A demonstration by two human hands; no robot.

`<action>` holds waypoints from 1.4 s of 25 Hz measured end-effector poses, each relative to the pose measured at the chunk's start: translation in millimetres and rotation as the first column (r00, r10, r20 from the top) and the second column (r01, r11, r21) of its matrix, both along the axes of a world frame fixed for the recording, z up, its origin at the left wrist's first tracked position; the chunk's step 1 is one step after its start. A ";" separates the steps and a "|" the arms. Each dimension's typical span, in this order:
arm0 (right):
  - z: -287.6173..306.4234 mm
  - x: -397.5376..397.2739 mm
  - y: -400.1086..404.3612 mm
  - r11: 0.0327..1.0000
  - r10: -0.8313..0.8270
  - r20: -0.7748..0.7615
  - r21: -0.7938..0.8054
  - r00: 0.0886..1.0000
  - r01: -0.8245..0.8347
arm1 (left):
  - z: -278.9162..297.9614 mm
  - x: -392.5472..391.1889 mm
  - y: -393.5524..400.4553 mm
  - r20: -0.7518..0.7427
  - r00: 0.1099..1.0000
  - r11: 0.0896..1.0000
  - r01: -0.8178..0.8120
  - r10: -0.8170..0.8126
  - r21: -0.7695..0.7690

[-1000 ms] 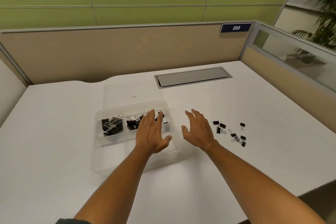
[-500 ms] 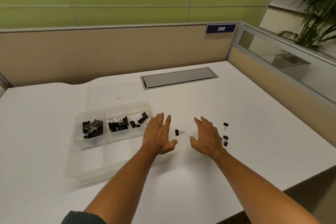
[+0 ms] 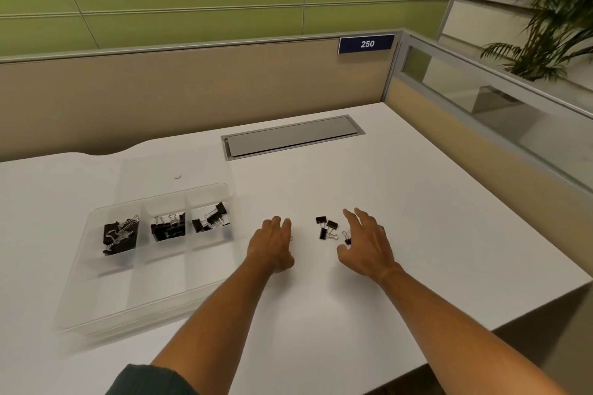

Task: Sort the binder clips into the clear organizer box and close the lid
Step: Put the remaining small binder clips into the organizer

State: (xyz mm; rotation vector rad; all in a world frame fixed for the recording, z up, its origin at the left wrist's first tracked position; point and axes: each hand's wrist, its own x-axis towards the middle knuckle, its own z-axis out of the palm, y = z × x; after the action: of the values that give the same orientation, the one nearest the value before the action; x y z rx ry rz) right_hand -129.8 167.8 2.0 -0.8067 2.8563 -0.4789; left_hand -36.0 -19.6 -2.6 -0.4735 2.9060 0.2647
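Forearms enter from the bottom of the frame, a dark sleeve (image 3: 150,378) cut off at the lower left edge. Left hand (image 3: 271,245) lies palm-down at centre, fingers together and bent slightly downward; a glint at its right edge is too small to identify. Right hand (image 3: 365,244) hovers just right of it, fingers loosely spread and relaxed, partly hiding one small clip. Loose binder clips (image 3: 328,229), black with wire handles, sit between the hands on the smooth white desk (image 3: 433,234). Left of centre, the clear organizer box (image 3: 106,305) holds black clips in three far compartments; its near edge blurs. Its transparent lid (image 3: 154,170) lies open behind, barely visible. Further back, a grey cable hatch (image 3: 292,139) and beige partition (image 3: 192,90).
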 end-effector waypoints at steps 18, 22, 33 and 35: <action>-20.1 -17.6 18.6 1.000 -0.002 -0.006 -0.020 1.000 0.002 | -27.7 -15.1 -11.2 -0.037 0.994 0.986 -0.101 0.107 0.136; -22.7 -15.4 22.0 0.999 0.004 -0.016 -0.050 1.000 -0.005 | -30.7 -13.6 -11.5 -0.059 0.990 0.976 -0.117 0.130 0.184; -30.4 -11.4 6.9 0.990 0.049 -0.148 -0.126 0.988 -0.068 | -22.7 -14.2 -4.4 -0.216 0.962 0.959 -0.107 0.166 0.261; -33.0 -10.5 -1.4 0.989 0.077 -0.150 -0.114 0.986 -0.095 | -22.2 -10.7 -6.2 -0.227 0.955 0.948 -0.121 0.192 0.296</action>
State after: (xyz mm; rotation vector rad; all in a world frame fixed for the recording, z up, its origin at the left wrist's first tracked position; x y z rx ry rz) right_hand -140.3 166.3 -31.0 -1.0218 2.9316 -0.6103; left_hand -46.7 -25.8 -24.8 -0.6676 3.0023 0.8037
